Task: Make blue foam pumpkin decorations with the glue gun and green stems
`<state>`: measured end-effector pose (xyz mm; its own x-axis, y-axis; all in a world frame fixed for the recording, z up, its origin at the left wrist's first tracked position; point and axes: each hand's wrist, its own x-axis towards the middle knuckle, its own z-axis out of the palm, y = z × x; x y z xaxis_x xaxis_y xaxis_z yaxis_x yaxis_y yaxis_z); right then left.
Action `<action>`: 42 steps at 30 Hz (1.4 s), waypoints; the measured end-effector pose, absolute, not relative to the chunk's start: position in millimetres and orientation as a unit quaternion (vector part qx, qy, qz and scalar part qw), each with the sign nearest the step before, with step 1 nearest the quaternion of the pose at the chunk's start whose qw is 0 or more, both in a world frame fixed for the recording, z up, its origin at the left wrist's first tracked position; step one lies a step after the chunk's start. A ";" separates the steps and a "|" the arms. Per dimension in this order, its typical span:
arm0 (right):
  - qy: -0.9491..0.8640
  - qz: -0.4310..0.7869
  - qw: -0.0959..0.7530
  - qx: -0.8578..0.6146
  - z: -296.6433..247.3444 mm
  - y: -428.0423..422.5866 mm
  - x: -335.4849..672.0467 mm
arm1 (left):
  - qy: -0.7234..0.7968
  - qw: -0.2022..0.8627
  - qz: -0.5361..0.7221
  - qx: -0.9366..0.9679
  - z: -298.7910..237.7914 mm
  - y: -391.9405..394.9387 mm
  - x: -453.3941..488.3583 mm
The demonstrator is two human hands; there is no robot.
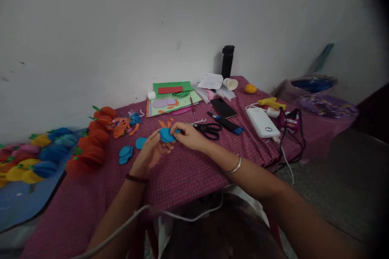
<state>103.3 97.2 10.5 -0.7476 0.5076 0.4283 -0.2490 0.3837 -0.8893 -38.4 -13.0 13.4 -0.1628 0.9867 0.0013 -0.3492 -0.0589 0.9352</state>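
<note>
Because fingers cover much of them, how many blue pieces (pixel 166 134) are held above the front half of the bench (pixel 179 178) cannot be told. The left hand (pixel 153 147) is half closed, cradling them from below with its thumb along one side; the right hand (pixel 190 135) pinches their far edge between bent fingers, the tips partly lost against the blue. The left hand also hides part of a blue cutout (pixel 140 143) lying just beyond it, and the tips of the black scissors (pixel 209 130) are hard to make out beside the right hand. Round orange shapes (pixel 91 158) at left are blurred, and the colourful row (pixel 38 156) on a blue board (pixel 18 202) runs out of frame. A white cable (pixel 194 219) crosses below, cut off at the lower edge.

Faint print on a white paper slip (pixel 210 81) is unreadable, as are the marks on a purple packet (pixel 290 122); a white power bank (pixel 263 122) bears a small dark oval too tiny to read.

Red-and-purple checked cloth covers the bench, which stands against a pale, scuffed wall (pixel 121 28). Grey floor (pixel 331 194) shows at right, dim towards the darkened corner.
</note>
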 end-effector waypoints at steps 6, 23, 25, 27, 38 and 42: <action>-0.780 0.532 0.304 -0.129 14.3 96.7 108.2 | 0.448 0.518 0.635 0.358 12.3 -10.8 -37.1; -0.816 0.461 0.330 -0.115 7.0 100.5 105.1 | 0.433 0.533 0.634 0.356 9.1 -9.6 -41.1; -0.822 0.432 0.355 -0.111 5.9 100.3 104.8 | 0.427 0.537 0.632 0.359 9.3 -9.4 -40.8; -0.826 0.408 0.376 -0.097 5.4 100.3 104.5 | 0.427 0.535 0.633 0.361 9.1 -9.4 -39.9; -0.802 0.454 0.385 -0.041 3.0 96.9 101.7 | 0.588 0.240 0.652 0.415 -4.2 -1.9 -31.6; -0.801 0.473 0.361 -0.059 0.4 93.8 102.1 | 0.602 0.163 0.643 0.444 -3.8 -4.8 -26.0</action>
